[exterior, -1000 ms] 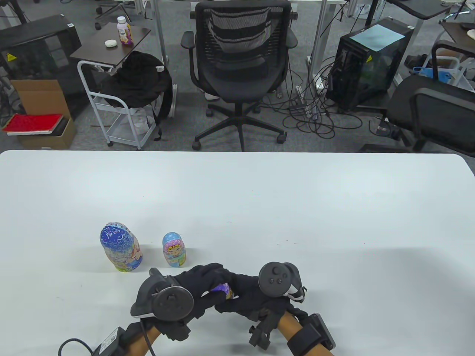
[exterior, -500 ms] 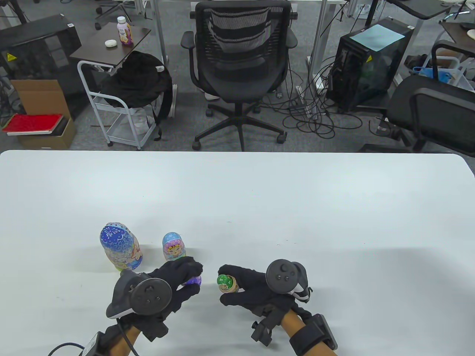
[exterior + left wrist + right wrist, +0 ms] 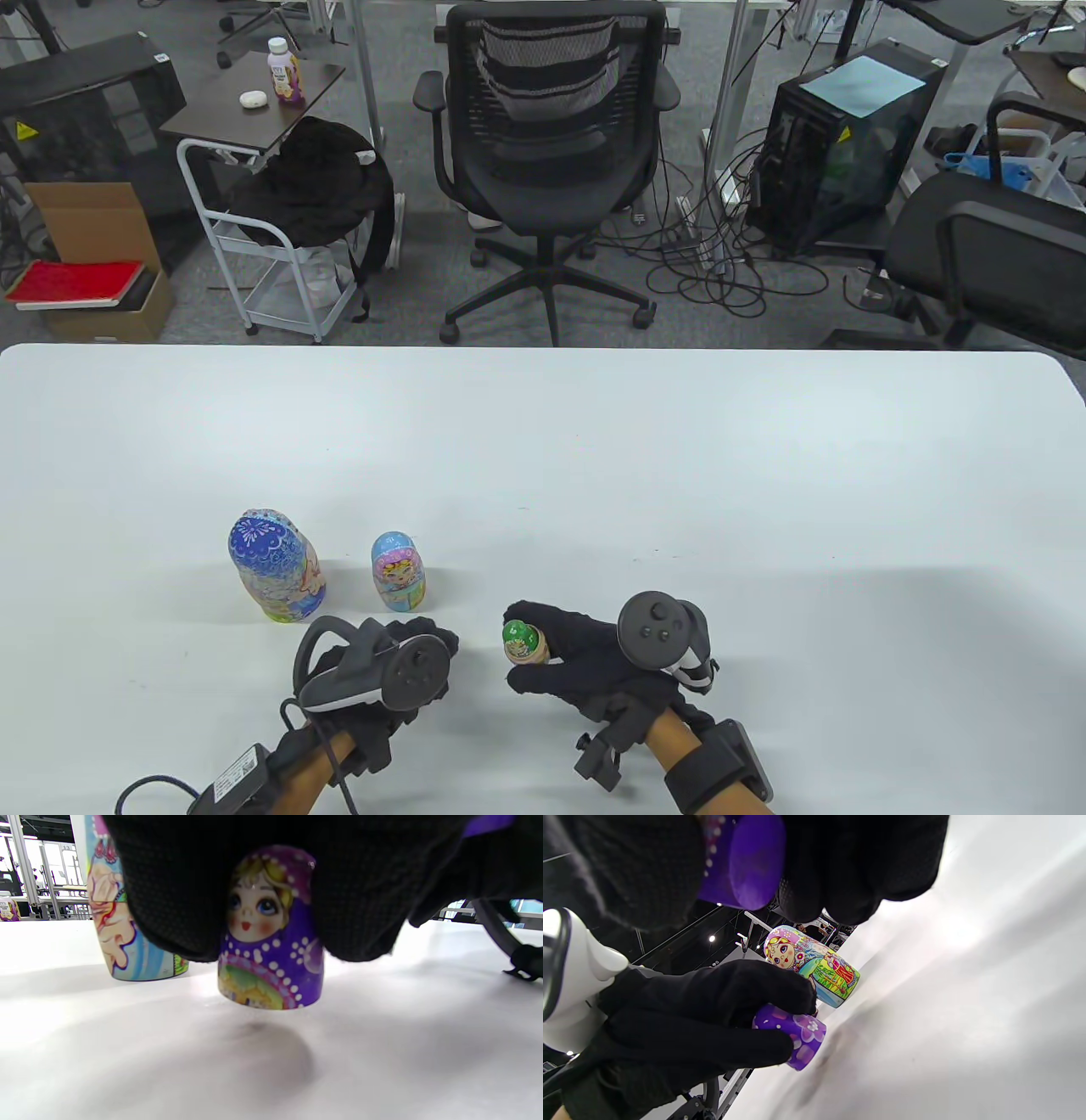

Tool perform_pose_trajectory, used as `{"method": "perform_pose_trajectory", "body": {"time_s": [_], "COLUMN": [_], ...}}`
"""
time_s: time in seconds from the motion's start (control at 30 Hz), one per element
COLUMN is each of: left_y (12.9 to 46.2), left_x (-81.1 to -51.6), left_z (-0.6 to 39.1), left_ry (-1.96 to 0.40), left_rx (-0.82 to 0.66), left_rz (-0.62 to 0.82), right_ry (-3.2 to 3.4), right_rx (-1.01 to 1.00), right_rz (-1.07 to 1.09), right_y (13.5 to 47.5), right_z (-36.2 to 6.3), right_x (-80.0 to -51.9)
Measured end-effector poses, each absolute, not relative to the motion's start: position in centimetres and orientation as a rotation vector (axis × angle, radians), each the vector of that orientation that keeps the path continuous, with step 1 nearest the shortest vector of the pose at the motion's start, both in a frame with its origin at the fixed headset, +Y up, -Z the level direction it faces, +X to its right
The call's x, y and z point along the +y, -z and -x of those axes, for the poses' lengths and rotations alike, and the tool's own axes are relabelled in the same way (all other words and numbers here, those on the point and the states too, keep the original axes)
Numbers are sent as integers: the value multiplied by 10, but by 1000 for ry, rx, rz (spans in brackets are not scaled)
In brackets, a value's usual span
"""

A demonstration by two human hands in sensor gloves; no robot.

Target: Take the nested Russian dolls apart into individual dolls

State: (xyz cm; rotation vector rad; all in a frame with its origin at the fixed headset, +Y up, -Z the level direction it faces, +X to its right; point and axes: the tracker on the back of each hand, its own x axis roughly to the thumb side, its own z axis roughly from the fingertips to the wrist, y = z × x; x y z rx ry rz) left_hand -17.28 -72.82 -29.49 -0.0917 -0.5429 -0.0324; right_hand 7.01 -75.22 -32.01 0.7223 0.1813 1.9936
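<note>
A large blue doll (image 3: 276, 567) and a smaller light-blue doll (image 3: 399, 573) stand upright on the white table (image 3: 594, 458). My left hand (image 3: 428, 649) grips the purple doll's top half (image 3: 269, 938), face side toward the left wrist camera, just above the table in front of the light-blue doll (image 3: 123, 925). It also shows in the right wrist view (image 3: 793, 1037). My right hand (image 3: 519, 647) holds the purple bottom half (image 3: 742, 861), with a small green doll (image 3: 517, 634) sitting in it.
Both hands are near the table's front edge, right of the two standing dolls. An office chair (image 3: 551, 161), a small cart (image 3: 271, 255) and computer towers stand beyond the far edge.
The hands have pulled apart and the purple doll has split. The left hand has turned over and lowered the top half toward the table. The green doll now shows in the right hand's half.
</note>
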Motion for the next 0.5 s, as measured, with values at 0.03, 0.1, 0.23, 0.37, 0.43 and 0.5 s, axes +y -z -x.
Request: {"method": "perform_pose_trajectory", "body": {"time_s": [0.03,0.1,0.23,0.37,0.43,0.5], "left_y": [296,298,302,302,302,302], "left_x": [-730,-733,-738,-740,-741,-742], "left_z": [173,174,177,178,178,177], "left_ry": [39,58,62,49,47,70], "left_rx": [-538,-530,-513,-510,-509,-502], "left_rz": [95,101,126,129,130,153], "right_ry": [-1993,-1991,-1987,-1991,-1992,-1994], "right_rx": [183,185,179,180,183,185], "right_rz": [-721,-717,-714,-722,-725,-727], "right_y": [320,320,320,320,320,320], "right_z": [-70,-71,-71,-71,-71,-71], "right_x": [-752,-752,-752,-752,-752,-753]}}
